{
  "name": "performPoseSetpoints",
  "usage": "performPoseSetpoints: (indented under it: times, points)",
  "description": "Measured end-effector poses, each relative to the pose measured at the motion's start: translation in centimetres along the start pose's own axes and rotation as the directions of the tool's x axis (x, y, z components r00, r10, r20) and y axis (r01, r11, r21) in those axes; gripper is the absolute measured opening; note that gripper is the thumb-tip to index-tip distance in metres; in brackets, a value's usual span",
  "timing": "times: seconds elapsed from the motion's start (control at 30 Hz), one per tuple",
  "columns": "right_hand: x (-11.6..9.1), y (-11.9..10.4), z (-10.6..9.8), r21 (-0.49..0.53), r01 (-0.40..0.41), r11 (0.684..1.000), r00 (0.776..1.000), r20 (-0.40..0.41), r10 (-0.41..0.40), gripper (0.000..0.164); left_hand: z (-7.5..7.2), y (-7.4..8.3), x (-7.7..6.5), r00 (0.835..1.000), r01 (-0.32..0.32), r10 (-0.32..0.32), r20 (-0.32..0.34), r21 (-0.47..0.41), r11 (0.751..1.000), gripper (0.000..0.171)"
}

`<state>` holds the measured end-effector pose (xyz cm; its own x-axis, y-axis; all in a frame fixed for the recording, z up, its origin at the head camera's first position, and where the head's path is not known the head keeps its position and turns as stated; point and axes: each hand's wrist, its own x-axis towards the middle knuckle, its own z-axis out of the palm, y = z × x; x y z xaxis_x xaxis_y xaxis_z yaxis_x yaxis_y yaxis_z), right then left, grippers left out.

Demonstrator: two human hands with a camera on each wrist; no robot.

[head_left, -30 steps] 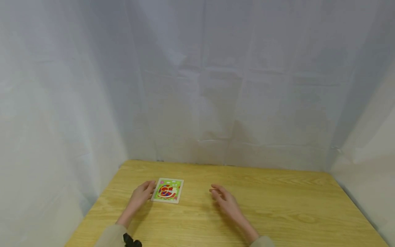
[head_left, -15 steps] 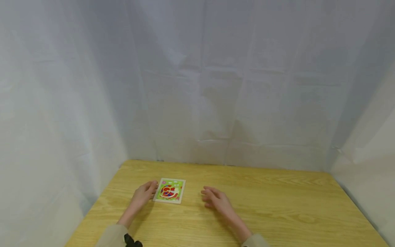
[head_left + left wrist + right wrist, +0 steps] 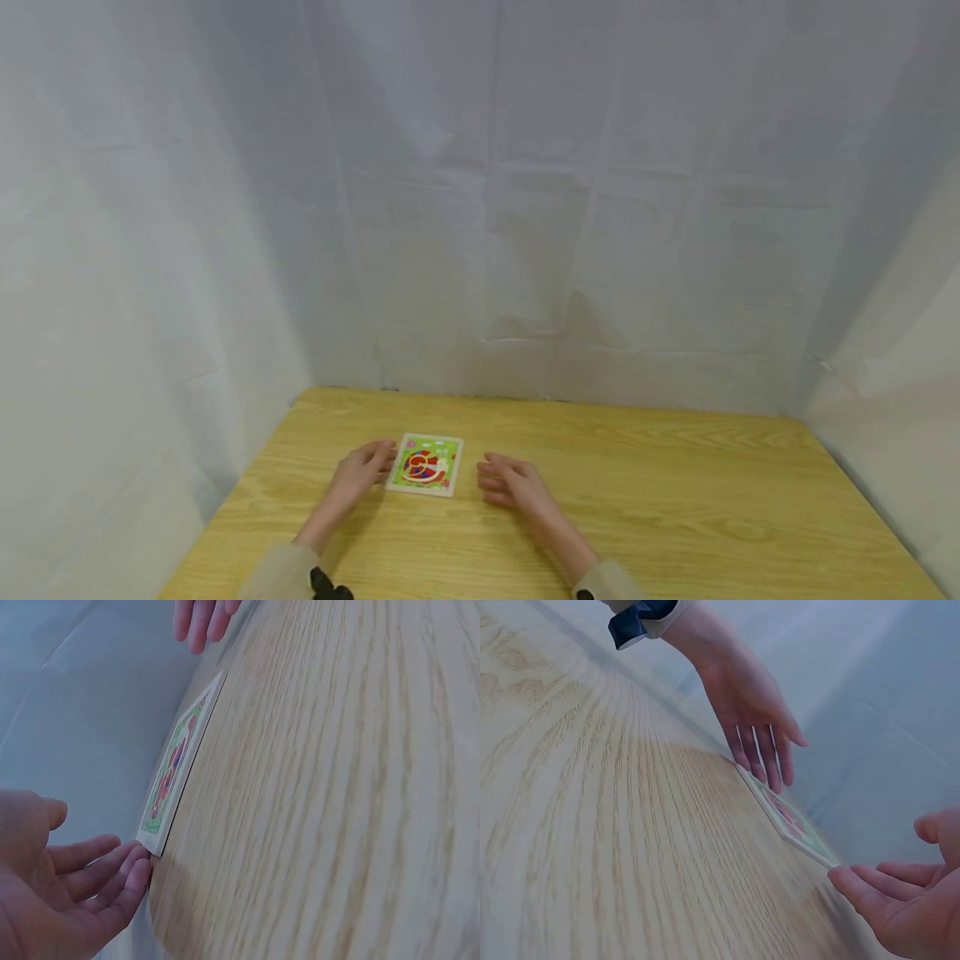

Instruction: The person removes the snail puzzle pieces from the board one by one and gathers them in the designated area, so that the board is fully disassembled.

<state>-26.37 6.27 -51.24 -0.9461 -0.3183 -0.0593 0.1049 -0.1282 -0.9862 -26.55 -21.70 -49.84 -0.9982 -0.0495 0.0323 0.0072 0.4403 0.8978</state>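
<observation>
A flat square puzzle board (image 3: 424, 465) with a pale wooden frame lies on the table. Its picture is a red and purple snail on green. My left hand (image 3: 360, 472) is at the board's left edge; in the left wrist view its extended, slightly bent fingers (image 3: 112, 889) touch the frame near a corner. To the right of the board, my right hand (image 3: 519, 485) has its fingers extended and pointing left, a small gap away in the head view. The right wrist view shows the board (image 3: 784, 814) between both hands. Neither hand grips anything.
The yellow wood-grain table (image 3: 675, 500) extends far to the right of the hands. White sheeting (image 3: 480, 250) hangs behind the table and along both sides. A dark strap (image 3: 639, 622) is on the left sleeve.
The puzzle board has slid a little to the right, with my left hand following at its left edge. My right hand has moved left, narrowing the gap to the board.
</observation>
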Motion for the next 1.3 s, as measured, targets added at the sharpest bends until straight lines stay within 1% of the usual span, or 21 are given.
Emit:
performPoseSetpoints:
  times: [0.2,0.4,0.53,0.7,0.83,0.97,1.13,1.3]
  points:
    - [0.1,0.0,0.4,0.013,-0.034,0.999,0.999,-0.023,0.034,0.056,0.8,0.5,-0.1,1.0,0.005,-0.004,0.015,-0.007,1.0,0.047]
    - [0.1,0.0,0.5,0.027,-0.065,0.998,0.997,-0.033,0.066,0.06,1.6,0.9,-0.3,1.0,0.009,-0.008,0.027,-0.04,0.999,0.045]
    - [0.0,0.0,0.4,0.033,-0.062,0.998,0.998,-0.025,0.063,0.062,2.0,1.0,-0.5,0.999,0.011,-0.008,0.04,-0.064,0.998,0.045]
    - [-0.2,0.0,0.1,0.035,-0.053,0.998,0.998,-0.012,0.054,0.062,2.2,1.3,-0.6,0.999,-0.004,0.008,0.046,-0.074,0.997,0.047]
    - [-0.5,-0.1,-0.3,0.027,-0.048,0.998,0.999,0.001,0.048,0.061,2.5,1.3,-0.8,0.999,-0.004,0.008,0.052,-0.077,0.997,0.047]
    - [-0.8,-0.1,-0.5,0.01,-0.041,0.999,0.999,0.005,0.041,0.059,2.8,1.4,-1.0,0.998,-0.001,0.005,0.06,-0.078,0.997,0.044]
    - [-1.3,-0.1,-1.1,-0.002,-0.032,0.999,0.999,0.008,0.032,0.054,3.0,1.9,-1.4,0.997,-0.006,0.013,0.08,-0.089,0.996,0.046]
    - [-2.0,-0.1,-1.8,-0.005,-0.026,1.0,1.0,0.01,0.026,0.051,3.5,2.4,-1.7,0.995,-0.005,0.015,0.1,-0.099,0.995,0.046]
